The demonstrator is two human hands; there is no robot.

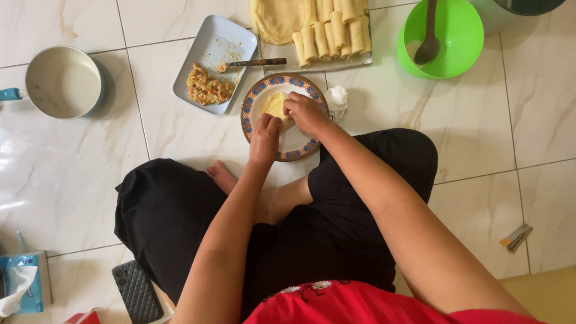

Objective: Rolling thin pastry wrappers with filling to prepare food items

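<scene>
Both the left hand (266, 133) and right hand (305, 112) pinch the pale wrapper (275, 104), pinning it against the patterned plate (251, 105) for folding.

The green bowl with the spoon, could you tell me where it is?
The green bowl sits at the top right of the head view, on the floor just right of the tray of rolls.

A blue tissue pack (27, 282) sits on the floor at the bottom left corner. It is soft and boxy, with white marks on the blue, and a white tissue (15, 291) sticks out of it. Right at the bottom edge, a little to the right of it, is a small red thing (84, 317) that may be a package; too little shows to tell.
</scene>
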